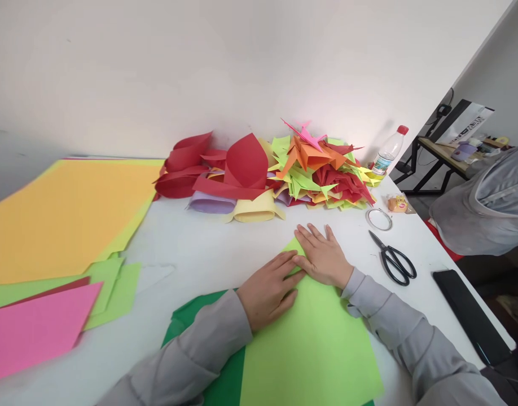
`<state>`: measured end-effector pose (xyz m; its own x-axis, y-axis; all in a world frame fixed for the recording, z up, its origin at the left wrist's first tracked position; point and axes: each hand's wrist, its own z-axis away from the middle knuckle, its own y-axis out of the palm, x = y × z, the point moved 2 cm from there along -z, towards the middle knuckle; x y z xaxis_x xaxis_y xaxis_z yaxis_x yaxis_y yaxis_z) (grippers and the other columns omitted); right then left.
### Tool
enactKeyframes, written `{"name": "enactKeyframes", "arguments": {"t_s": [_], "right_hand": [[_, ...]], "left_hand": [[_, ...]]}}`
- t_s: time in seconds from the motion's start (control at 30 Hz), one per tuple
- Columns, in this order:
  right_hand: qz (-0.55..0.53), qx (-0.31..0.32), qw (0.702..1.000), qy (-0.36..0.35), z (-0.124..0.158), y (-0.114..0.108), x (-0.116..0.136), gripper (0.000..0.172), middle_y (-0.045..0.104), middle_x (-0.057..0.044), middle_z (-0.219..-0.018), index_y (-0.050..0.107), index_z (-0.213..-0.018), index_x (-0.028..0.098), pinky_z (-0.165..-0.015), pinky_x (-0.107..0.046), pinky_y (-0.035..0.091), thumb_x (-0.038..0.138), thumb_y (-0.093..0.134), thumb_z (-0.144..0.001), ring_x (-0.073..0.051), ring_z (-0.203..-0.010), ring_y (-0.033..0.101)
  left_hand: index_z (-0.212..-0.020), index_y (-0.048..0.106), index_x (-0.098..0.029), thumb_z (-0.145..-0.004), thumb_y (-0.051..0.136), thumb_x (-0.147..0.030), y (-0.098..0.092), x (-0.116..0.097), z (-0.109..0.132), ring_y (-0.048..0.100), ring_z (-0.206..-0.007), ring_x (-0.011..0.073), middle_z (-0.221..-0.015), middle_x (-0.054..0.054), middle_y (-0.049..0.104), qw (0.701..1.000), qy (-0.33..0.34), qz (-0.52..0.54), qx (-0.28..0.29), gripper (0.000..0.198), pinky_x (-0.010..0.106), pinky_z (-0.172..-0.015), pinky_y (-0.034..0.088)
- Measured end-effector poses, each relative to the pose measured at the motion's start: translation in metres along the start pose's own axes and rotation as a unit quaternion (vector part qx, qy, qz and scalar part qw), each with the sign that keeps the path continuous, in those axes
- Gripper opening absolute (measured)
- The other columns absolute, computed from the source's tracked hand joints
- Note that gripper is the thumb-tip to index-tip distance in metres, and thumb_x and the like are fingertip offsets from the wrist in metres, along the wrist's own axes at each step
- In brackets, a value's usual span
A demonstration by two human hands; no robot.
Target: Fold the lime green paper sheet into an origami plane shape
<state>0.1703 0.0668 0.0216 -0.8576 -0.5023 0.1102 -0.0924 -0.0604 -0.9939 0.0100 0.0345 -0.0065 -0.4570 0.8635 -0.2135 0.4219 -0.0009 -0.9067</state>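
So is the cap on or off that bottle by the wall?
On: the red cap sits atop the neck of the bottle.

You seem to be in a paper-craft workroom; whether it is part of a home or an office cannot be told. Your white table meets a plain wall at its far edge, where folded paper pieces are heaped. Big coloured sheets reach from the left part of that edge toward you, and a light green sheet lies before you. Scissors and a tape roll sit near the right edge, with a drink bottle by the far right corner. Past the right edge you see a wood-topped table bearing a printed bag.
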Motion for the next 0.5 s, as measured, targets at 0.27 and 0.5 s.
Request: {"name": "enactKeyframes", "arguments": {"t_s": [0.27,0.5], "right_hand": [[0.0,0.003,1.0,-0.003,-0.0005,0.0032,-0.0026,0.067,0.021,-0.006,-0.155,0.022,-0.149,0.017,-0.115,-0.057,0.011,0.057,0.013,-0.096,-0.024,-0.144,0.015],[-0.006,0.005,1.0,-0.002,-0.0004,0.0033,-0.0027,0.07,0.021,-0.006,-0.155,0.022,-0.149,0.017,-0.115,-0.057,0.01,0.06,0.012,-0.095,-0.025,-0.144,0.014]], "left_hand": [[-0.125,0.056,-0.013,-0.084,0.048,-0.019,0.0034,-0.0013,0.0051,0.021,-0.139,0.0363,-0.135,0.019,0.047,0.999,-0.029,-0.017,-0.007,0.042,0.057,-0.108,0.036],[-0.127,0.055,-0.013,-0.085,0.05,-0.021,0.0024,-0.0026,0.0055,0.022,-0.14,0.0365,-0.142,0.019,0.042,0.999,-0.033,-0.03,0.01,0.043,0.055,-0.11,0.033]]}}
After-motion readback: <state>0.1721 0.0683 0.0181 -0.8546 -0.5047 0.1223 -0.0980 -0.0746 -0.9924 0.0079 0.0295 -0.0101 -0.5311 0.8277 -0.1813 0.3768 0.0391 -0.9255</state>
